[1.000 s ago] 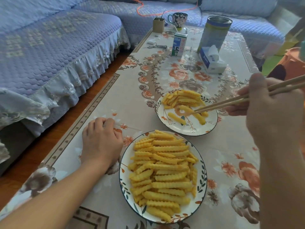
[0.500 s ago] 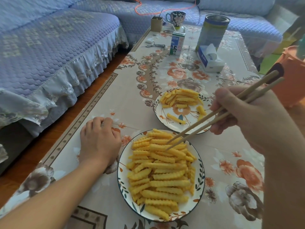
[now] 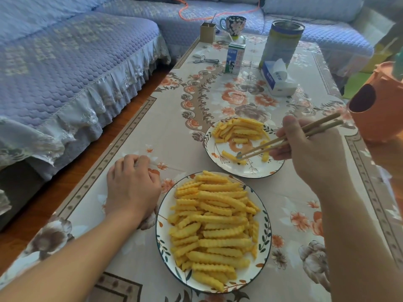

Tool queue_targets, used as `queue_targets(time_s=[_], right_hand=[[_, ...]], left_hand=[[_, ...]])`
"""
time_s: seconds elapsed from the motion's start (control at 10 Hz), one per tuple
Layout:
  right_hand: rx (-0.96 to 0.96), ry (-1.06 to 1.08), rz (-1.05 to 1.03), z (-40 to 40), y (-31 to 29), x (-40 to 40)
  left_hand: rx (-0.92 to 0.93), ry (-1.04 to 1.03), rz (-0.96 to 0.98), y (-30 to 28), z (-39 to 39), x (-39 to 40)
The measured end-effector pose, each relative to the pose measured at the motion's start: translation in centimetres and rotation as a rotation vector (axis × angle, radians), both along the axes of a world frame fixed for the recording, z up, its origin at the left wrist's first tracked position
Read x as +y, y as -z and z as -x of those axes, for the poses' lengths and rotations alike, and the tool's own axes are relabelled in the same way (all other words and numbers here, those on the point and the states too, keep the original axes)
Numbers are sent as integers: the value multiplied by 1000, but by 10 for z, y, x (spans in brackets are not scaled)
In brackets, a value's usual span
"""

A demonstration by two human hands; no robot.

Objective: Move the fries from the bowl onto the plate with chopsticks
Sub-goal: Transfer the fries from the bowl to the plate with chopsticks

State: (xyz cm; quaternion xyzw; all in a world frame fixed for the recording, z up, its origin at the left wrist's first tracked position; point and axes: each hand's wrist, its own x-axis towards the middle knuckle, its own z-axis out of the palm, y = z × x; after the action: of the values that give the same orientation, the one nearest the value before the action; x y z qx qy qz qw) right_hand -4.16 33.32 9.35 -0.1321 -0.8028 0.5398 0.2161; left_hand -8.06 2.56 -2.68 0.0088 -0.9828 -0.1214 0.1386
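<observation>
The bowl point(image 3: 160, 240), white with a leaf rim, sits near me heaped with crinkle-cut fries point(image 3: 214, 227). Just beyond it stands the plate point(image 3: 226, 168) with a smaller share of fries point(image 3: 238, 129) at its far side. My right hand point(image 3: 309, 153) grips a pair of wooden chopsticks point(image 3: 283, 140). Their tips are low over the plate, at a single fry point(image 3: 229, 155) lying on it; I cannot tell whether they pinch it. My left hand point(image 3: 133, 188) rests on the tablecloth left of the bowl, fingers loosely curled, holding nothing.
The floral-clothed table point(image 3: 174, 131) runs away from me. At its far end stand a milk carton point(image 3: 235, 58), a tissue box point(image 3: 278, 78), a tall tin point(image 3: 281, 42), a mug point(image 3: 234, 25) and scissors point(image 3: 205, 60). A blue sofa point(image 3: 65, 68) lies left, an orange tub point(image 3: 379, 105) right.
The chopstick tips left the plate, dipped to the bowl's far edge half a second ago, and are now back over the plate. My left hand has stayed put.
</observation>
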Motion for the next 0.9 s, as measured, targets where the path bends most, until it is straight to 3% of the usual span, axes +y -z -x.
queue_targets(time_s=[0.4,0.8,0.9], right_hand=[[54,-85,306,-24,-40,-9],[-12,452,370,-176,-26,-13],[-6,496,399,-189,-18,-34]], left_hand=[[5,-3,8,2,2,-1],[-53,-5,23,-7,-4,0],[-78,-6,12,-9,-6,-1]])
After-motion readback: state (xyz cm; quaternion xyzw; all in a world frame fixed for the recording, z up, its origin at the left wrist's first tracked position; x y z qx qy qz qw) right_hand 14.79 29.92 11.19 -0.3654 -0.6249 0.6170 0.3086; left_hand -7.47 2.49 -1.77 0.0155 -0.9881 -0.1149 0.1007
